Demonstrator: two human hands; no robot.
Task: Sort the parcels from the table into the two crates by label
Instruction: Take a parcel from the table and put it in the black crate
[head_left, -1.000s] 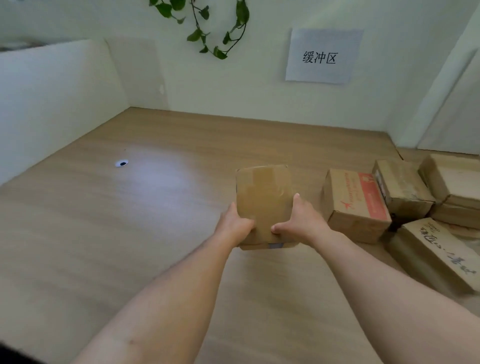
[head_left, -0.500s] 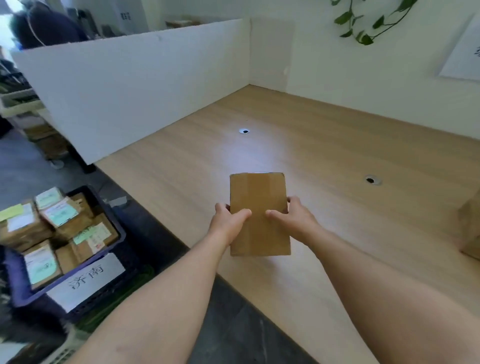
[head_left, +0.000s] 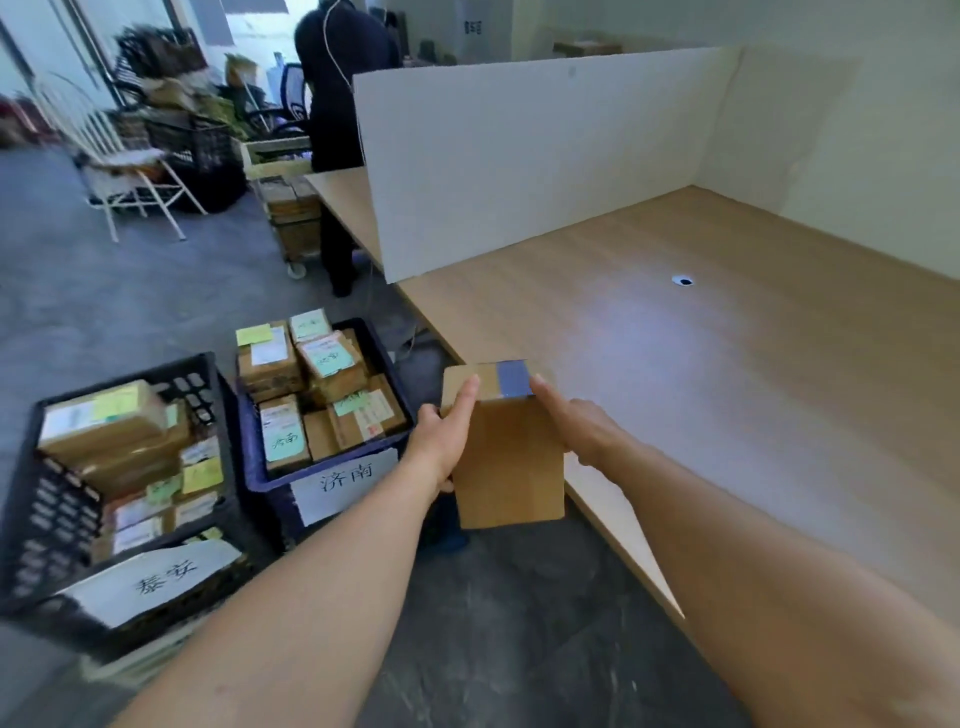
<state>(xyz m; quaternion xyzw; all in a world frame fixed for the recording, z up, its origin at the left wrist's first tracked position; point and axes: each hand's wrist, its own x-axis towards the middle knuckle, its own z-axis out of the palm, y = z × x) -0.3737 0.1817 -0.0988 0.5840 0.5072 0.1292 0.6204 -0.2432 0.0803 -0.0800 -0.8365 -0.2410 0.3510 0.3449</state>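
Head view: both hands grasp one cardboard parcel (head_left: 506, 457). The left hand (head_left: 441, 441) clasps its left side with the fingers extended up to the top edge; the right hand (head_left: 576, 423) presses the right side. The parcel is held upright in the air past the near edge of the surface (head_left: 727, 364), over the floor. This two-sided grip probably keeps the faces exposed for label reading; no label is visible on the facing side, only a blue-grey patch on the top.

Two crates stand on the floor left of the surface. The blue crate (head_left: 384, 364), with a white sign (head_left: 345, 483), is nearer the parcel; the black crate (head_left: 47, 514), with its own sign (head_left: 156, 577), stands further left. Both are nearly full of labelled parcels, so placement space is limited. A white partition (head_left: 519, 156) runs along the far-left edge of the surface. Another person (head_left: 337, 104) stands beyond it, well apart from the crates.
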